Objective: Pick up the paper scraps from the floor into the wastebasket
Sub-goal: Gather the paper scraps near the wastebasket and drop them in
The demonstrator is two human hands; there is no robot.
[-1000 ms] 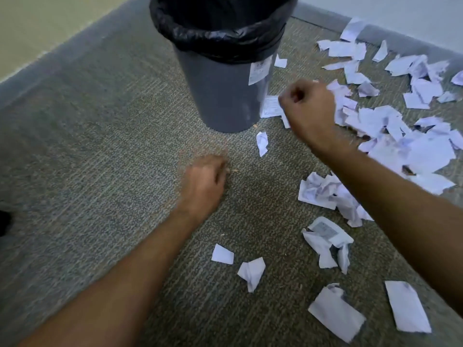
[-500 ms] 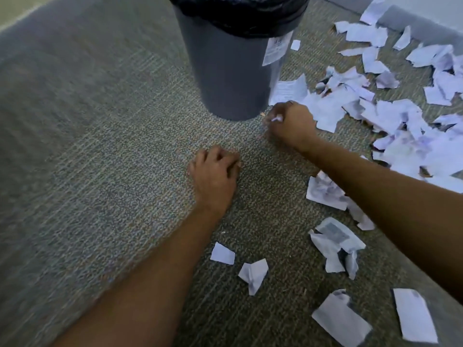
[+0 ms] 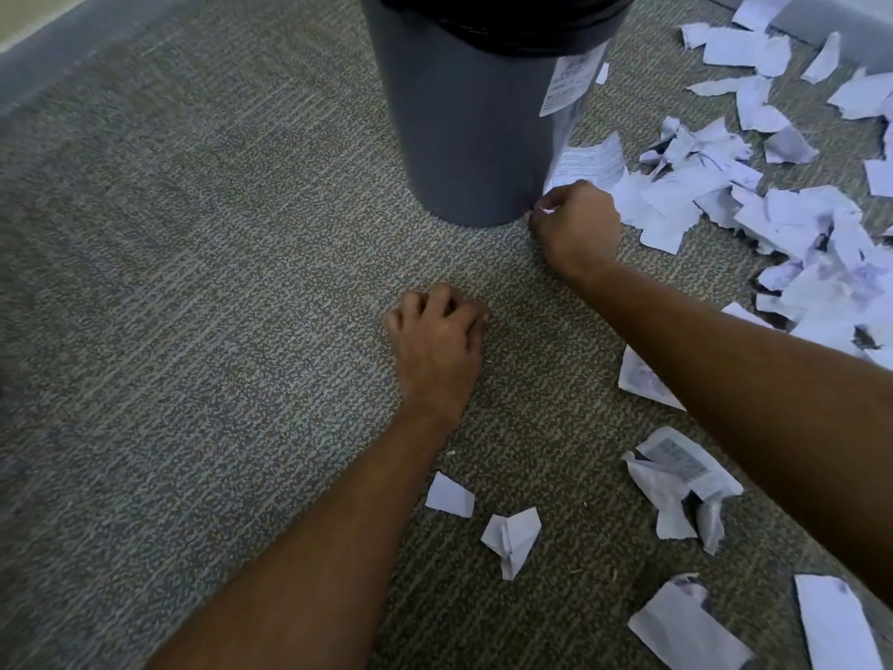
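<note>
Right hand (image 3: 575,229) is curled closed, pinching a tiny white paper scrap (image 3: 547,210) at the base of the grey wastebasket (image 3: 471,123). Left hand (image 3: 437,348) rests on the carpet (image 3: 193,282), fingers bent under, holding nothing visible. More paper scraps (image 3: 773,210) litter the floor at right.

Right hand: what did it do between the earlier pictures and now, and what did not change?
The right hand came down from the air beside the wastebasket to the carpet at its base and closed on a small paper scrap that lay there alone. The left hand stayed curled on the carpet, and the scraps nearer the person kept their places.
</note>
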